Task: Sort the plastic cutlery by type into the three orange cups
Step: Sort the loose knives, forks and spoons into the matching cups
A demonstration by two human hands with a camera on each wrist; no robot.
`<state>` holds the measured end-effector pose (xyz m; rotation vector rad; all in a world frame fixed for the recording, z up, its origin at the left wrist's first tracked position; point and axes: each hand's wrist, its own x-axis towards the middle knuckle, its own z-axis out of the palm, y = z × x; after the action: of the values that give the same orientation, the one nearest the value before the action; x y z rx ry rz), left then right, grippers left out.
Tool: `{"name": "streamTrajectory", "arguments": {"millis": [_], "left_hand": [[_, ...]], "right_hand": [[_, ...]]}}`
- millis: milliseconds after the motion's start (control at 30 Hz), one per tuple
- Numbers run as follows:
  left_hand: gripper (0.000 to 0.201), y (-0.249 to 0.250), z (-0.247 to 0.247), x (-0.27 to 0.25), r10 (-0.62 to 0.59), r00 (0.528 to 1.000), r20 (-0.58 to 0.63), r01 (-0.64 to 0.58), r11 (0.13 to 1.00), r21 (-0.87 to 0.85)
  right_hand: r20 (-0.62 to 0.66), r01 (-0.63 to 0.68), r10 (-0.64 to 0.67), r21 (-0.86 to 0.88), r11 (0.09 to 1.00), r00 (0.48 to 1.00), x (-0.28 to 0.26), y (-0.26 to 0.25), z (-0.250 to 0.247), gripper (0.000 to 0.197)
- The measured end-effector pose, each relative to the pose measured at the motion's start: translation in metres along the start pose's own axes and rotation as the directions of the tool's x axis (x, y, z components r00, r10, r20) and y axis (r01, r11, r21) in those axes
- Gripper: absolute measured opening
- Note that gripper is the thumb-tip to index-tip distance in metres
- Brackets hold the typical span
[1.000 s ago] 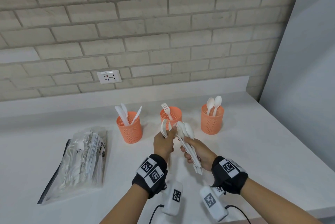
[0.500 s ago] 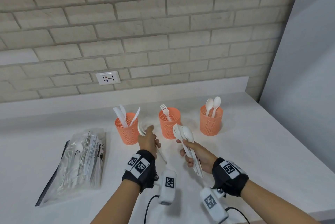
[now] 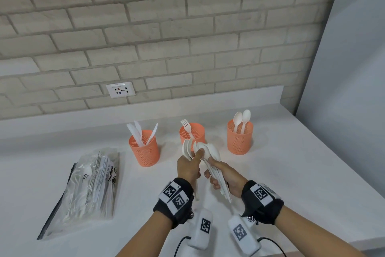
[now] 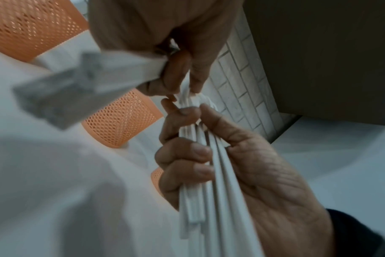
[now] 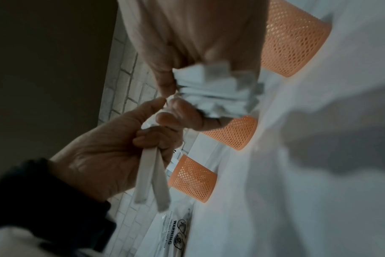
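Three orange mesh cups stand in a row: the left cup (image 3: 144,148) has knives, the middle cup (image 3: 192,132) one fork, the right cup (image 3: 240,138) two spoons. In front of the middle cup my right hand (image 3: 212,171) grips a cutlery bundle (image 3: 210,152) of white spoons and other pieces, heads up. My left hand (image 3: 193,158) grips two white cutlery pieces (image 3: 186,148), and its thumb touches the bundle's heads. The right wrist view shows their two handles (image 5: 152,182) sticking out of the left hand (image 5: 121,147). The left wrist view shows the right hand (image 4: 242,165) wrapped around the bundle's handles (image 4: 209,173).
A clear plastic bag (image 3: 89,186) with more white cutlery lies on the white counter (image 3: 291,173) to the left. A wall socket (image 3: 120,89) sits in the brick wall behind. A grey panel stands on the right.
The left hand pulled away from the bundle toward the knife cup, then came back to the bundle with pieces in it. The right hand stayed about where it was.
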<state>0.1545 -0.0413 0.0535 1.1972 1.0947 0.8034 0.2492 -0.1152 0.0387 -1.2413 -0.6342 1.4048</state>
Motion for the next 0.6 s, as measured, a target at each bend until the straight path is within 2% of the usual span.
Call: {"name": "streamTrajectory", "arguments": {"millis": [200, 333, 400, 500, 600], "left_hand": [[0.029, 0.002, 0.007, 0.006, 0.121, 0.992, -0.020, -0.121, 0.993, 0.004], [0.045, 0.012, 0.001, 0.018, 0.183, 0.967, -0.177, -0.185, 0.983, 0.008], [0.040, 0.020, -0.004, 0.021, 0.173, 0.958, -0.228, -0.189, 0.981, -0.048], [0.021, 0.028, -0.008, 0.019, 0.103, 0.981, -0.166, -0.132, 0.976, -0.175], [0.021, 0.027, -0.008, 0.011, 0.024, 0.999, -0.036, -0.028, 0.996, -0.090]], "right_hand": [[-0.004, 0.020, -0.020, 0.023, 1.000, 1.000, -0.007, -0.007, -0.002, 0.019], [0.004, 0.027, -0.027, -0.012, 1.000, 1.000, -0.012, -0.006, -0.009, 0.021], [-0.022, 0.031, -0.031, -0.041, 0.999, 0.999, -0.012, -0.005, -0.012, 0.027], [-0.085, 0.041, -0.053, -0.138, 0.990, 0.995, -0.012, -0.003, -0.014, 0.027], [-0.114, 0.054, -0.078, -0.207, 0.977, 0.990, -0.012, -0.003, -0.012, 0.025]]}}
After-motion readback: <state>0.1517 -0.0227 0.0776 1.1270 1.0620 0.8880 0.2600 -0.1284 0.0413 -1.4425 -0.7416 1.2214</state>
